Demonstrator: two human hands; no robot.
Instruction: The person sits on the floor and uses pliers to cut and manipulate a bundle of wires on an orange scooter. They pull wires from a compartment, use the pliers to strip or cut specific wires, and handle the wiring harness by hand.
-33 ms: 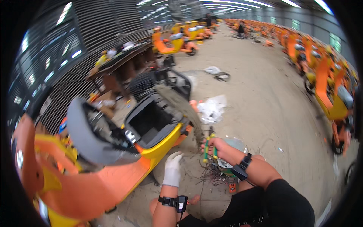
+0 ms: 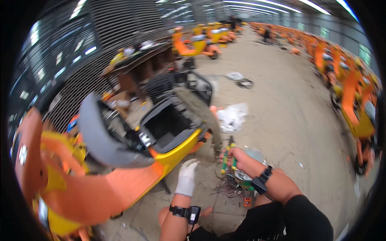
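An orange and yellow scooter (image 2: 132, 180) lies tilted in front of me, its grey seat (image 2: 100, 132) raised over an open black storage well (image 2: 167, 122). My left hand (image 2: 187, 176), in a white glove, rests flat by the scooter's yellow side panel (image 2: 181, 148) and holds nothing. My bare right hand (image 2: 237, 158) grips a green and yellow tool (image 2: 225, 160) close to the scooter's rear end. Both wrists carry black bands. Below the right hand lie a round bowl (image 2: 251, 154) and a tangle of small dark parts (image 2: 227, 186) on the floor.
A white plastic sheet (image 2: 233, 116) lies on the concrete floor beyond the scooter, with a dark loop of cable (image 2: 243, 83) further off. Rows of orange scooters (image 2: 354, 100) line the right side. A cluttered workbench (image 2: 136, 60) stands at the back left.
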